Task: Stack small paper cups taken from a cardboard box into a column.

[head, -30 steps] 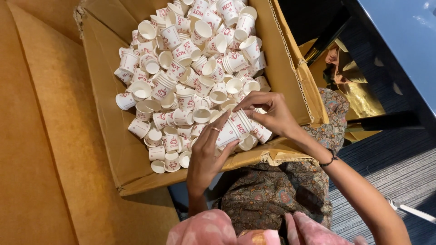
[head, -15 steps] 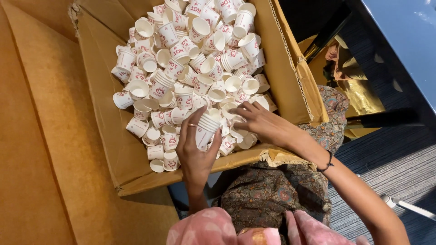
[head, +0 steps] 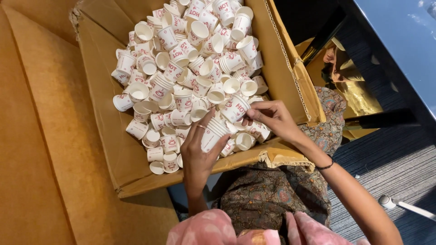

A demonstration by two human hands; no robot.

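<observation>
While both hands hold it, the cup stack (head: pixel 221 124) lies tilted, white, red-printed.

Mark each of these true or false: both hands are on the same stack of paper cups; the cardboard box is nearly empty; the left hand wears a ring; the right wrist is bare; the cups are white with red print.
1. Both hands are on one stack of cups: true. The left hand and right hand hold the nested stack of cups at either end.
2. The cardboard box is nearly empty: false. It is heaped with loose cups.
3. The left hand wears a ring: true.
4. The right wrist is bare: false. It carries a dark band.
5. The cups are white with red print: true.
</observation>
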